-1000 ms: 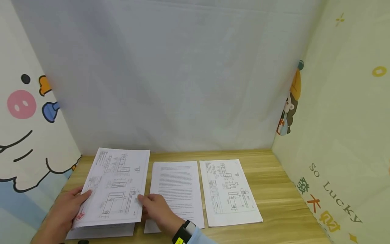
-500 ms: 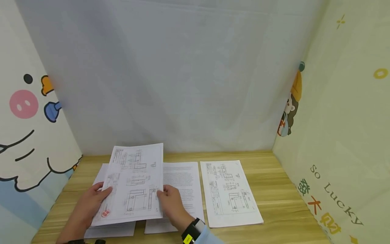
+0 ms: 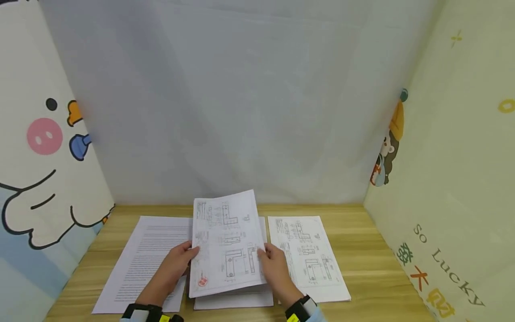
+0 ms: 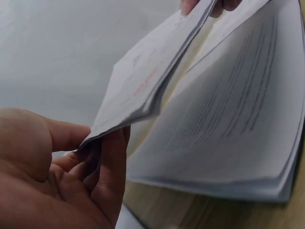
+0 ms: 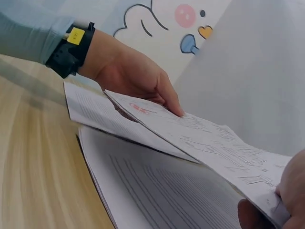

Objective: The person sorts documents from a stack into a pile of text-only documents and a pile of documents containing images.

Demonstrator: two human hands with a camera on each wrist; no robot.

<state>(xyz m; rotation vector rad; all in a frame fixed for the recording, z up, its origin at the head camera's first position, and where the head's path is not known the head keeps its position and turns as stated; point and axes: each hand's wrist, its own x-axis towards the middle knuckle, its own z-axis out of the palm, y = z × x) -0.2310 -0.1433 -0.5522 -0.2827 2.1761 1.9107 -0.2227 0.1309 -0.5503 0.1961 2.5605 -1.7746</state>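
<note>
Drawing stack [image 3: 225, 243], at the lower centre of the head view, has shifted rightward since half a second ago; the left text pile [image 3: 134, 264], lower left, now shows most of its print; the left hand [image 3: 175, 264] pinches the stack's left edge, thumb on top; the stack hangs tilted above the middle text pile [image 3: 241, 300], so the carry seems still under way; the right hand [image 3: 277, 268] pinches its right edge; the right drawing pile [image 3: 311, 250] lies flat, right of lower centre, just beyond.
</note>
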